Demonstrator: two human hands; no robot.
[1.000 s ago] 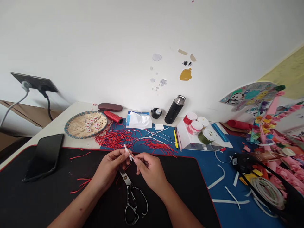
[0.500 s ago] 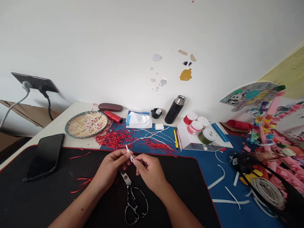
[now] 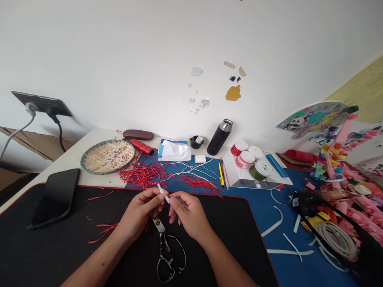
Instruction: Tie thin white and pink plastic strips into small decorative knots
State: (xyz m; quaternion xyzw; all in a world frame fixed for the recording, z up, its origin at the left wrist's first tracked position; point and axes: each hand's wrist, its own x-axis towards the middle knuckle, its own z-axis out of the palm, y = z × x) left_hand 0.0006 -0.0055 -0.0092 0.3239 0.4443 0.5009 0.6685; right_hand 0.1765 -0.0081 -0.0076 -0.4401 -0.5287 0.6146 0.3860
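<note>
Between my two hands is a short white strip [image 3: 163,192], slanting from upper left to lower right. My left hand [image 3: 145,207] pinches it at its middle between thumb and fingertips. At its lower right end, my right hand [image 3: 187,209] grips it with thumb and forefinger, the other fingers curled. Just below the hands, scissors [image 3: 163,243] with dark, worn handles lie on the black mat [image 3: 227,239]; the hands cover part of the blades. A heap of red cords [image 3: 146,174] lies beyond the hands.
Left are a woven basket [image 3: 86,161] with small red-and-white pieces and a black phone [image 3: 55,198]. Behind stand a red thread spool [image 3: 141,147], tissue pack [image 3: 175,150] and black flask [image 3: 220,137]. Paint jars [image 3: 259,170], white strips [image 3: 289,252] and pink paper crafts are at right.
My right fingers have shifted slightly along the white strip, and the strip has turned a little in the pinch. The camera view has drifted slightly; the scissors lie in place.
</note>
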